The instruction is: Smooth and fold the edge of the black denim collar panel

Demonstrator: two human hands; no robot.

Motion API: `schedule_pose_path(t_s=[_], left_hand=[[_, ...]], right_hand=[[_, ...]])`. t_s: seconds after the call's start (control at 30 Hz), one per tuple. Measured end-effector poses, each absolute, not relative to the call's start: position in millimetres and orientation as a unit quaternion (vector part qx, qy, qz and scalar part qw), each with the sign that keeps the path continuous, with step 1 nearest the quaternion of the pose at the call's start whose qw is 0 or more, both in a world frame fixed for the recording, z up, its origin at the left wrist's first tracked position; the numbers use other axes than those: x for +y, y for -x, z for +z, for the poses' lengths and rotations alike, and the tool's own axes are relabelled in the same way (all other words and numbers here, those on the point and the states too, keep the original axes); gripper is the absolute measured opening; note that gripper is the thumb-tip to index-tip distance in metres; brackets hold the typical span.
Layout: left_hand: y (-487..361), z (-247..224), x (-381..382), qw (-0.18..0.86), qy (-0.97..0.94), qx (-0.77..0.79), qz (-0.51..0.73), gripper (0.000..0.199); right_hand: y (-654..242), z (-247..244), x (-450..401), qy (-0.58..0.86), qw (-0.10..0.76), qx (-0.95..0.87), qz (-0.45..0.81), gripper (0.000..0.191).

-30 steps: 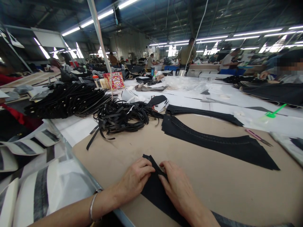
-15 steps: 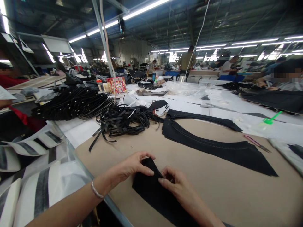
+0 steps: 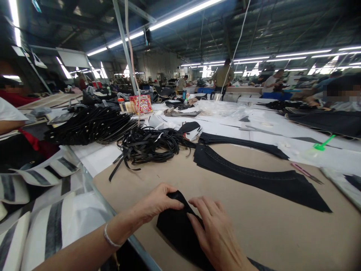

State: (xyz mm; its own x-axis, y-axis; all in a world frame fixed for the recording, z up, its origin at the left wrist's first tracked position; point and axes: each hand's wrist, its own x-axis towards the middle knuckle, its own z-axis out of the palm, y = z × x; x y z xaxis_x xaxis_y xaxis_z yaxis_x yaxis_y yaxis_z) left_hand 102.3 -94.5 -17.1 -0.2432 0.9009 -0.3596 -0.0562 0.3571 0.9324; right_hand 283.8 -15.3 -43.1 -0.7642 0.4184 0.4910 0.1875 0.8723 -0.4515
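Note:
A dark, curved black fabric piece (image 3: 176, 226) lies on the tan board (image 3: 270, 229) at the near edge, its narrow end toward the middle of the view. My left hand (image 3: 153, 205) grips that end, thumb on top and fingers curled round the far edge. My right hand (image 3: 216, 229) is at the piece's right edge, its thumb on the cloth and its other fingers extended along the outer side, the edge lying between them. Part of the piece is hidden beneath my right hand. Beyond lies a stack of similar curved black pieces (image 3: 254, 177).
A tangle of black straps (image 3: 149, 146) lies behind my left hand, near a pile of black pieces with studs (image 3: 90, 126). Pink-handled snips (image 3: 306, 173) and a green tool (image 3: 323, 144) lie to the right. Striped material (image 3: 53, 222) hangs left of the metal table edge. Other people work around.
My right hand has gone from a tight pinch on the fabric edge to more extended fingers, with the thumb on the cloth. My left hand keeps its grip. The view has shifted slightly left.

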Motion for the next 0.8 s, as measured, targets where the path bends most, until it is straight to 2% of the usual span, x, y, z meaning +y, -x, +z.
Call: schedule_pose_path(t_s=[0.1,0.27,0.47,0.8], left_hand=[[-105.5,-17.5,-95.1,0.502,-0.322,0.658,0.460,0.024],[-110.9,-17.7,-95.3,0.491,-0.330,0.661,0.462,0.017],[-114.8,-12.6,-96.4,0.489,-0.352,0.657,0.453,0.014],[-121.8,-9.0,-99.7,0.420,-0.436,0.682,0.410,0.014]], right_hand=[[-280.4,-40.6,-16.5,0.140,0.314,-0.931,0.120,0.018],[-275.4,-35.4,-16.6,0.125,0.330,-0.932,0.077,0.018],[-275.7,-38.9,-19.4,0.133,0.357,-0.921,0.077,0.021],[-276.5,-36.3,-19.4,0.119,0.318,-0.939,0.051,0.029]])
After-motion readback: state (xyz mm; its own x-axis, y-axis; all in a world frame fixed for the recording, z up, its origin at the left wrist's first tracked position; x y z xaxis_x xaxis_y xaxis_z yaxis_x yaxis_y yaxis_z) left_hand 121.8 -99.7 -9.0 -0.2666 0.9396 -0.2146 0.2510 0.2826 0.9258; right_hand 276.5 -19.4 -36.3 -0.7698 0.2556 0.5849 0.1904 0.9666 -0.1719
